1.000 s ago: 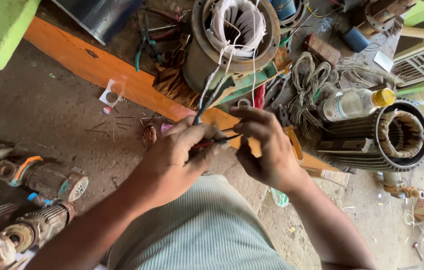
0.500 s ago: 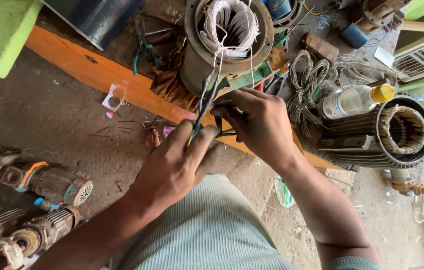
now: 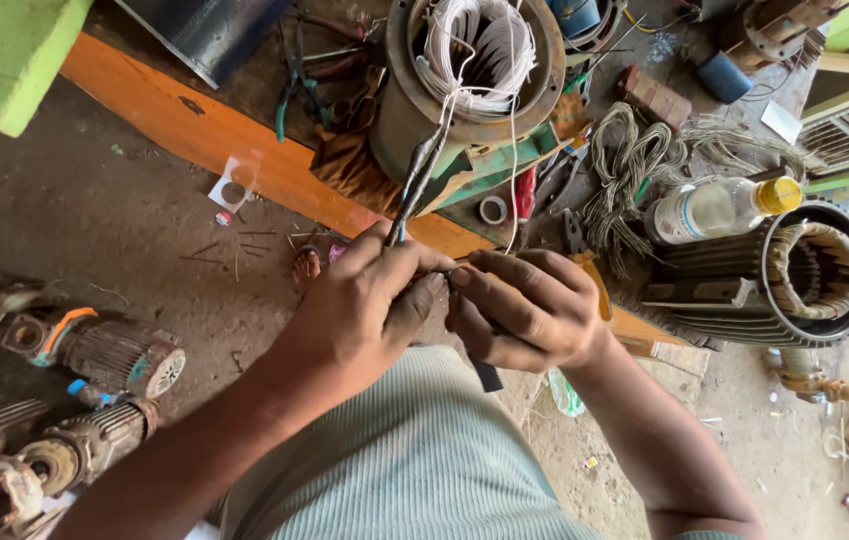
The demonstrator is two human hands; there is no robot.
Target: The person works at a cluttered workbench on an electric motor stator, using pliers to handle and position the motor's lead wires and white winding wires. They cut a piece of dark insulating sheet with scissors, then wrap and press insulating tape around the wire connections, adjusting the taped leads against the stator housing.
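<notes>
My left hand [image 3: 364, 300] pinches a bundle of dark sleeved wire leads [image 3: 414, 180] that run up to a motor stator [image 3: 469, 75] with white windings on the orange-edged bench [image 3: 194, 140]. My right hand [image 3: 529, 310] is closed around a small dark tool or strip [image 3: 487, 375] whose black end pokes out below the fist. Its fingertips meet the left hand's at the wire ends. Both hands hover over my lap in a striped green shirt, just in front of the bench edge.
A second finned stator [image 3: 794, 280] lies at the right, with a plastic bottle [image 3: 719, 205] on top. Coiled wire [image 3: 634, 170], pliers [image 3: 294, 80] and a tape roll [image 3: 491, 210] clutter the bench. Several old motors [image 3: 114, 355] sit on the floor at the left.
Both hands have come down and toward me, away from the stator. The wire leads now stretch longer between the stator and my left hand.
</notes>
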